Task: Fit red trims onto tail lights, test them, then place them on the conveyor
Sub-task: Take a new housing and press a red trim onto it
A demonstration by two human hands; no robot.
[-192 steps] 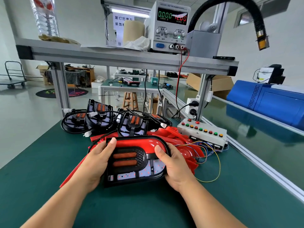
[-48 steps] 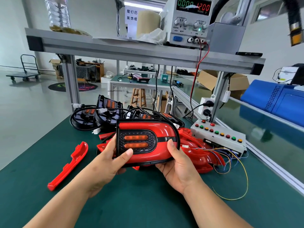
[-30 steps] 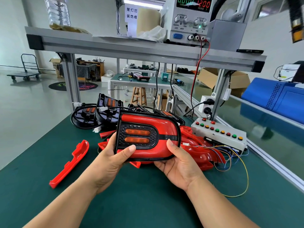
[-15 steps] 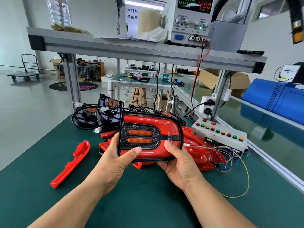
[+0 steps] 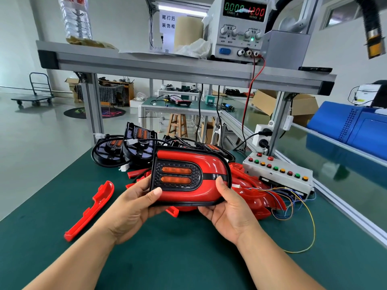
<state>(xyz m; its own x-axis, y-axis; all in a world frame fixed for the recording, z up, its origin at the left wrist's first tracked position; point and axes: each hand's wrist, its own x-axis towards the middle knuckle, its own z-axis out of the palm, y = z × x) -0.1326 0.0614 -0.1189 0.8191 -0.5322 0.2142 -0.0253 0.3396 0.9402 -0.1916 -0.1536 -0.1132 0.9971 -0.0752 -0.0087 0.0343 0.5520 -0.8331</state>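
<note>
Above green bench [image 5: 188, 258], in front of trim pile [image 5: 251, 189]: tail light [image 5: 190, 176], red trim fitted. Gripped at both ends by left hand [image 5: 134, 208] and right hand [image 5: 228, 212], thumbs on face, fingers curled behind. Loose trim [image 5: 92, 208] at left.

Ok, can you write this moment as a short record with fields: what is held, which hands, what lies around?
Held item: tail light, red trim on it, raised above the table
Left hand: grips its left end, thumb on front
Right hand: grips its right end, thumb on front
Loose trim: lies on the table, left of both hands
Behind: untrimmed lights, pile of red trims
Tester: button box at right; power supply shows 0.000 and 12.00
</note>
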